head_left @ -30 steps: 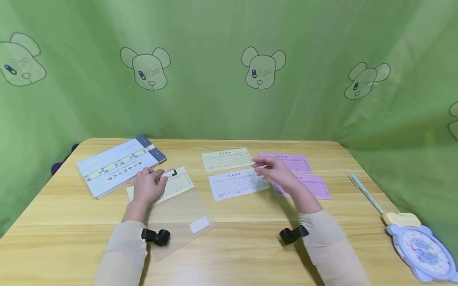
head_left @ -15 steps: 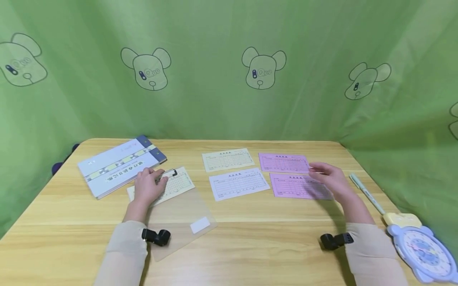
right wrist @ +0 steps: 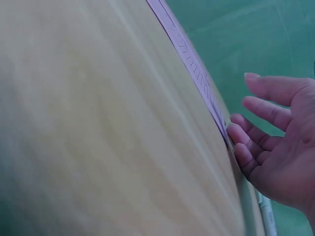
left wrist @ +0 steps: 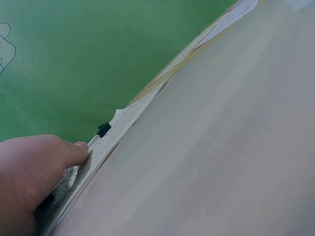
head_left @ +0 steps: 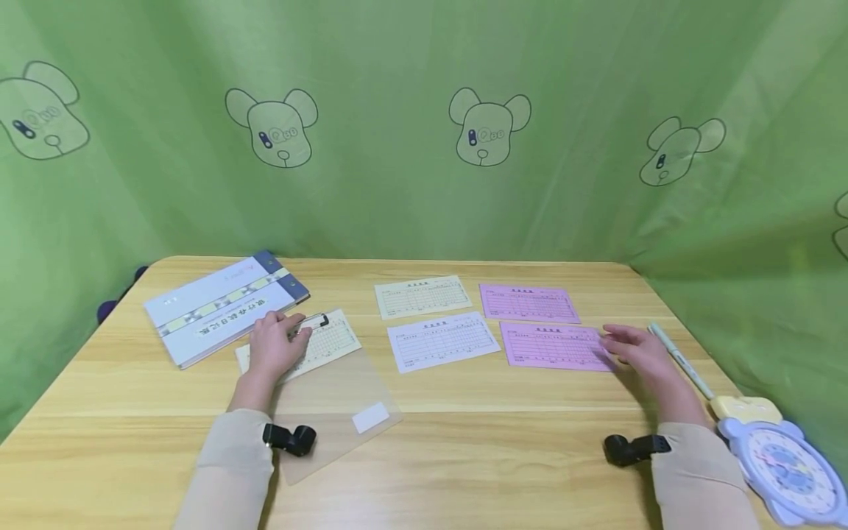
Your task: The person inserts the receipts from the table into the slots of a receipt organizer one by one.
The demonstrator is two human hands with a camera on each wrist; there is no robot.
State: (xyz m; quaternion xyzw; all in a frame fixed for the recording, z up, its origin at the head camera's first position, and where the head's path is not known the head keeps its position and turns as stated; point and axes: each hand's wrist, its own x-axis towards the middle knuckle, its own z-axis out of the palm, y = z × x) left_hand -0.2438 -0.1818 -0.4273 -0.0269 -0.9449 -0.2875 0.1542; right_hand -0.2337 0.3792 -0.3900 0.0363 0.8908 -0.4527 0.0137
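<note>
On the left lies a see-through clipboard (head_left: 318,419) with a white label, bearing a cream printed slip (head_left: 334,335) under its wire clip (head_left: 321,321). My left hand (head_left: 270,346) grips the clip, thumb and fingers on either side of it; in the left wrist view the thumb lies over the slip beside a black clip end (left wrist: 103,130). My right hand (head_left: 641,355) is at the right end of the lower pink slip (head_left: 553,346), fingers loosely bent and thumb apart, holding nothing. In the right wrist view its lower fingers are close to the slip; contact is unclear.
Mid-table lie a cream slip (head_left: 424,297) and a white slip (head_left: 444,341), with another pink slip (head_left: 528,302) to their right. A blue-and-white account book (head_left: 218,309) is at the back left. A pen (head_left: 682,361) and a blue toy clock (head_left: 788,464) lie right.
My right hand has moved right from over the white slip, past the pink slips, then down beside the lower pink slip's right end. My left hand stays on the clipboard.
</note>
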